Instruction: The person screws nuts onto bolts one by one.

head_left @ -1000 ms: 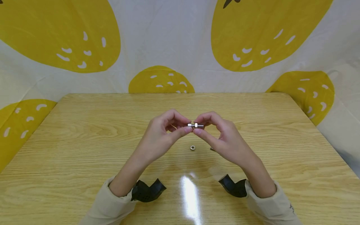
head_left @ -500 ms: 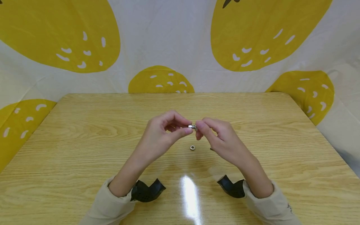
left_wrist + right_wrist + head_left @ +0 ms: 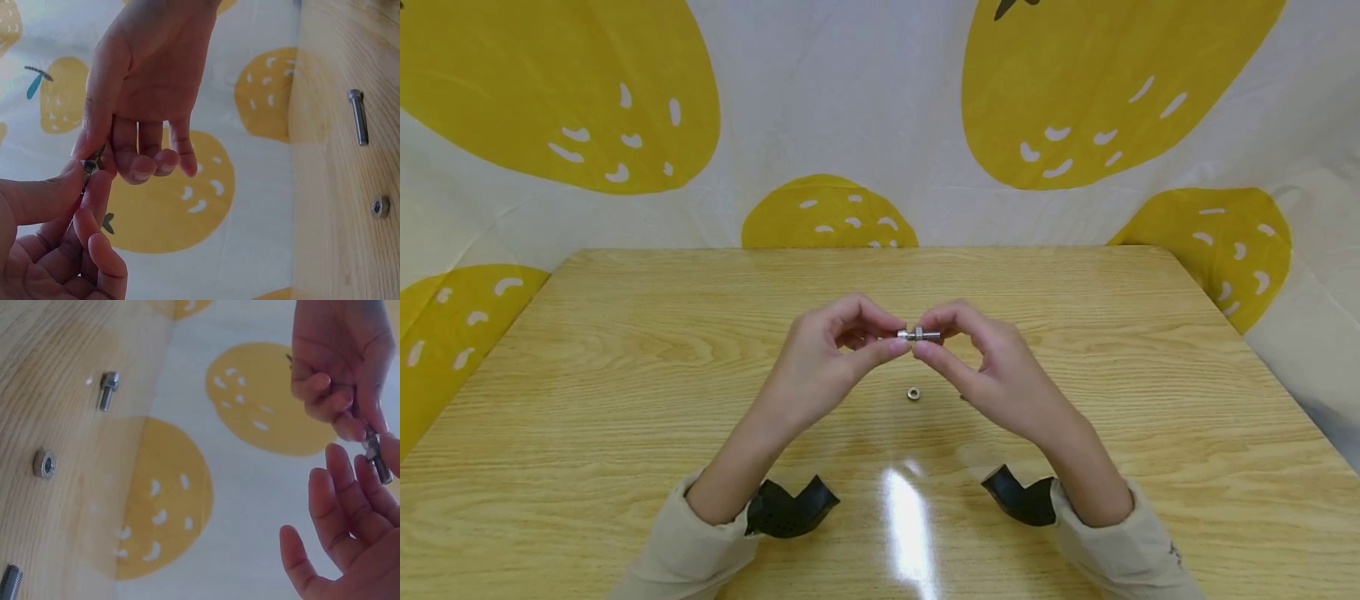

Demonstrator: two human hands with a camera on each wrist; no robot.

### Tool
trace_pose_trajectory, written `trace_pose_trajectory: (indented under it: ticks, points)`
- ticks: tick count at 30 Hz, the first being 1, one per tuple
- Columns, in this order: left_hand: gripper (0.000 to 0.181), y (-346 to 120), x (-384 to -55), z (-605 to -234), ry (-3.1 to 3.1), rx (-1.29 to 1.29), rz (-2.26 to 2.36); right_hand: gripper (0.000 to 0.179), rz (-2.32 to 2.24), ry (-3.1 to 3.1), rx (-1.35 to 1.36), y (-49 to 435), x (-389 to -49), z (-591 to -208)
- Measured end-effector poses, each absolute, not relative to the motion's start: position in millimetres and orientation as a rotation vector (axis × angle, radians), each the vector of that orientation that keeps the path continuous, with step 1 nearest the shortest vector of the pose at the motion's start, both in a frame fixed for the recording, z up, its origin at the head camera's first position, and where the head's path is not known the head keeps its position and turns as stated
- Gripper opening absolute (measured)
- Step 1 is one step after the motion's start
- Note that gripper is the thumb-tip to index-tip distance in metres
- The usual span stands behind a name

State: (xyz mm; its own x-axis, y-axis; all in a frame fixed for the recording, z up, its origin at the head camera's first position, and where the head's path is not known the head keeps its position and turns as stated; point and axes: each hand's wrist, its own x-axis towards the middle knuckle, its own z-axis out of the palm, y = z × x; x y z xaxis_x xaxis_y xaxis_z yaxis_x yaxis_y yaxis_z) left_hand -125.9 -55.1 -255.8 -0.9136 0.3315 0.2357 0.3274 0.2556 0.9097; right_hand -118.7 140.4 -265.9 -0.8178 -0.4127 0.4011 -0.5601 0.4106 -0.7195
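In the head view my left hand [image 3: 820, 358] pinches the head end of a metal bolt [image 3: 932, 335] between thumb and fingertips. The bolt lies level, its threaded end pointing right. With thumb and forefinger my right hand [image 3: 992, 367] pinches a hex nut [image 3: 919, 334] that sits around the shank. In the right wrist view the bolt [image 3: 382, 470] shows between both hands' fingertips. A loose nut [image 3: 913, 393] lies on the table below the hands. Another bolt [image 3: 359, 117] lies near it, mostly hidden by my right hand in the head view.
The right wrist view shows a further short bolt [image 3: 107, 390] with a thick head on the wooden table [image 3: 625, 400]. A patterned cloth [image 3: 842, 100] hangs behind the table. Black curved mounts [image 3: 796, 508] project from both sleeves.
My right thumb rolled over the nut, covering the bolt's threaded end, then came back to the earlier pinch with that end visible again. My left hand's hold stays nearly still.
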Motion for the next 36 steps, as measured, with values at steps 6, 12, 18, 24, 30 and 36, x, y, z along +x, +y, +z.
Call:
trace_pose_trajectory:
  ticks: [6, 12, 18, 24, 30, 36]
  points:
    - [0.012, -53.9, -125.3, -256.3, 2.466, 0.695, 1.818, 0.015, 1.396, -2.543, 0.843, 137.7, -119.5, -267.7]
    - [0.014, -52.7, -124.7, -256.0, 2.461, 0.719, 1.824, 0.036, 1.404, -2.593, 0.758, 139.2, -120.5, -269.9]
    - [0.012, -53.8, -126.4, -256.2, 2.502, 0.691, 1.802, 0.024, 1.397, -2.526, 0.774, 141.4, -119.2, -266.5]
    - [0.014, -54.9, -127.2, -255.7, 2.506, 0.672, 1.806, 0.024, 1.393, -2.412, 0.868, 140.3, -119.1, -266.8]
    - [0.013, -54.8, -126.8, -255.8, 2.490, 0.690, 1.818, 0.016, 1.396, -2.444, 0.859, 138.1, -119.1, -268.7]
    - [0.012, -53.0, -125.5, -256.5, 2.468, 0.729, 1.829, 0.013, 1.391, -2.507, 0.825, 136.1, -119.0, -268.5]
